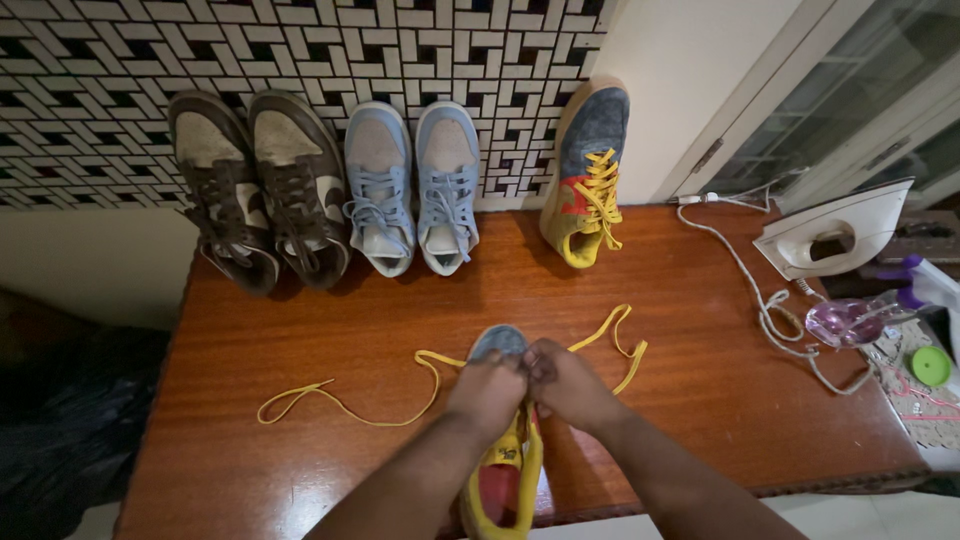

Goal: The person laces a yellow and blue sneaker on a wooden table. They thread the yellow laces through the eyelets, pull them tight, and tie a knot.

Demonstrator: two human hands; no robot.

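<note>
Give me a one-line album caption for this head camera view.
Both hands, left hand and right hand, work a yellow lace into a grey-and-yellow sneaker on a wooden table.

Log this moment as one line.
left hand and right hand: on grey-yellow sneaker | yellow lace: trailing over table

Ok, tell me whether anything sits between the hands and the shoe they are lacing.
Nothing visible does. The left hand and right hand already rest on the grey-toed shoe, pinching the yellow lace at its front.
</note>
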